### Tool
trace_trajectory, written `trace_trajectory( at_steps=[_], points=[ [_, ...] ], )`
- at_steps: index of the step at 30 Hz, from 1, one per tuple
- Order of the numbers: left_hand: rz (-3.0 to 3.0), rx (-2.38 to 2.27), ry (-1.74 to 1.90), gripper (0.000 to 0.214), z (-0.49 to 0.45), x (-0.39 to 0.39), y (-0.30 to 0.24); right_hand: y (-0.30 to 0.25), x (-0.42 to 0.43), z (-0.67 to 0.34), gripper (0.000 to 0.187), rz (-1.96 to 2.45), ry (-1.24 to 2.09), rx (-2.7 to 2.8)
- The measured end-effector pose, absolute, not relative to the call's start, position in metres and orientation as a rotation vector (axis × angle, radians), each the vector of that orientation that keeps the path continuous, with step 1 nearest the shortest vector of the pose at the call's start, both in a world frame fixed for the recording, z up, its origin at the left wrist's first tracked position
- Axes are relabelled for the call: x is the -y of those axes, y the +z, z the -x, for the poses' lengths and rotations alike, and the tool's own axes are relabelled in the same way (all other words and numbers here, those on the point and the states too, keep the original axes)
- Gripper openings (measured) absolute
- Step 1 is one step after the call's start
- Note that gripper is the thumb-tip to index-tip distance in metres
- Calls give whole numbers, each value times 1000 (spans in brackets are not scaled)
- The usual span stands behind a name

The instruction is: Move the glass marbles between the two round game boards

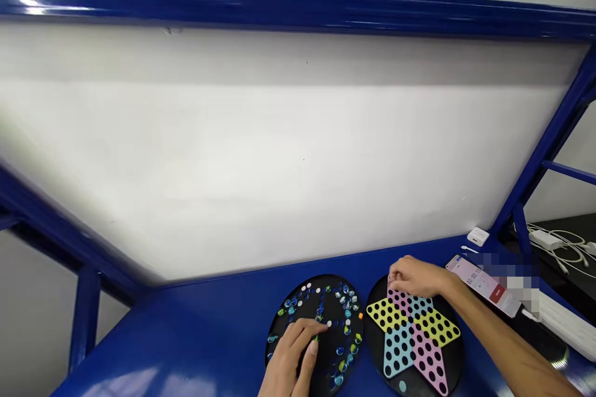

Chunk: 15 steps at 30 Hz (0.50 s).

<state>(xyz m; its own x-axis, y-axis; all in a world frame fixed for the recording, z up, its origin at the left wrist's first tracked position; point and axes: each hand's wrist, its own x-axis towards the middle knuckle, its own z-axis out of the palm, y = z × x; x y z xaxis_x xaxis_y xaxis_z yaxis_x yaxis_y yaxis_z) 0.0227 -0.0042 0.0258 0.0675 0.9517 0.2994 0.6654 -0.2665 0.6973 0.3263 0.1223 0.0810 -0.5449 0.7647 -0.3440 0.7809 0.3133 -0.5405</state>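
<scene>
A round black tray (279, 316) holds many loose glass marbles (344, 304) in blue, white and green. My left hand (293, 356) rests on its near edge, fingers curled among the marbles. To the right lies a round black Chinese checkers board (414, 335) with a star in yellow, pink and light blue. My right hand (416, 277) hovers over the star's far pink point, fingers pinched together; what they hold is too small to make out.
A blue metal table (195, 335) with a blue frame (298, 6) backs onto a white wall panel. A phone (484, 285) showing a timer lies right of the board. A small white box (478, 236) and white cables (559, 248) sit further right.
</scene>
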Motion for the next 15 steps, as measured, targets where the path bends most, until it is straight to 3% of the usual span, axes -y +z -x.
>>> trace_trajectory(
  at_steps=[8,12,15],
  points=[
    [-2073,-1569,912,40,-18,3,27,65,-88,-234,9,-1360,-968,-2600],
    [-2117,-1576,919,36,-16,2,23,62,-93,-257,32,-1501,-1158,-2593],
    [-2121,-1569,932,35,-16,2,20,59,-101,-300,25,-1845,-955,-2620]
  ],
)
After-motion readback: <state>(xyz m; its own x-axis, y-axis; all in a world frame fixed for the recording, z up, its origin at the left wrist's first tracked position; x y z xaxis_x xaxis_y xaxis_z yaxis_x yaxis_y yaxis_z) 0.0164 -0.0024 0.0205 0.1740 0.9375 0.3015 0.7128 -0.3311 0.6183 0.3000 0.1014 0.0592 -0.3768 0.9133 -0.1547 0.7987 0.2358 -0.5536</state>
